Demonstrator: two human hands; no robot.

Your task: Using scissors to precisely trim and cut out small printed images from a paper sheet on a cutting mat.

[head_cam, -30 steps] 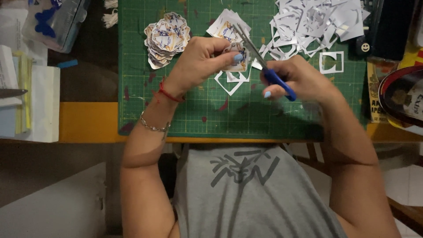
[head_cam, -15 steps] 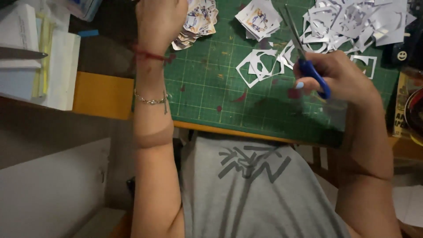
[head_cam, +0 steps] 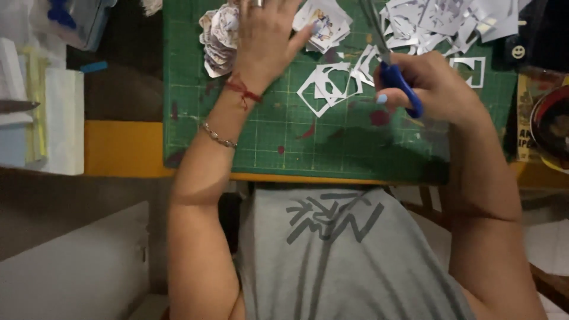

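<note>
On a green cutting mat point(head_cam: 267, 136) at the edge of a yellow table point(head_cam: 118, 148), two bare hands work among paper pieces. The left hand point(head_cam: 264, 41), with a red string point(head_cam: 243, 92) and a chain bracelet point(head_cam: 218, 136) on its wrist, lies open and flat, fingers spread, holding nothing; its fingers reach just beside a stack of cut-out pictures point(head_cam: 218, 38) and a second small pile point(head_cam: 326, 21). The right hand point(head_cam: 438, 86) is closed around the blue handles of scissors point(head_cam: 398, 83), blades pointing away over the mat. White paper offcuts point(head_cam: 332, 83) lie between the hands, with more scraps point(head_cam: 438, 24) heaped beyond the scissors.
</note>
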